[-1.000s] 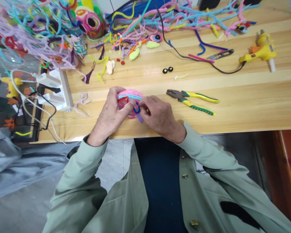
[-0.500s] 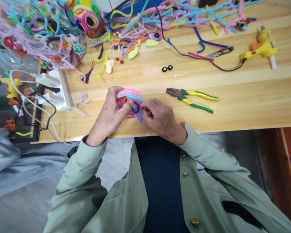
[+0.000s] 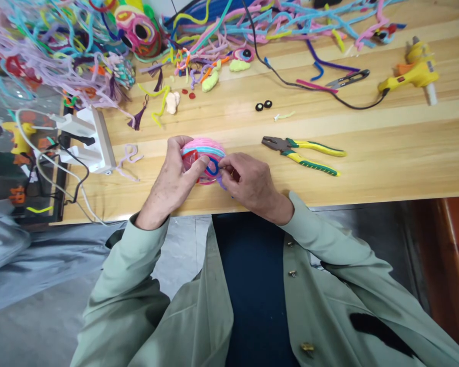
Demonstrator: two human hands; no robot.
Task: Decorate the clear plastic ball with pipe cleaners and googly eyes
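Near the table's front edge, my left hand (image 3: pixel 176 176) is closed round a rounded craft piece of fuzzy pipe cleaners (image 3: pixel 203 144), banded in pink and light blue. Its thumb presses on the face of the piece, beside a red shape (image 3: pixel 189 159). A dark blue pipe cleaner loop (image 3: pixel 211 167) lies on the same face, right of the thumb. My right hand (image 3: pixel 250 181) pinches at the right end of that loop; the fingertips partly hide it. Below these fingers a bit of purple (image 3: pixel 222 182) sticks out.
Pliers (image 3: pixel 302 153) lie to the right, with a yellow glue gun (image 3: pixel 413 76) and small snips (image 3: pixel 350 79) farther back. Two black-and-white eyes (image 3: pixel 263 105) sit mid-table. Pipe cleaners (image 3: pixel 69 76) heap at the back left, above a white power strip (image 3: pixel 94 142) with cables.
My right hand has shifted slightly left and up against the piece. The purple part under its fingers now shows less. The left hand keeps its hold almost unmoved.
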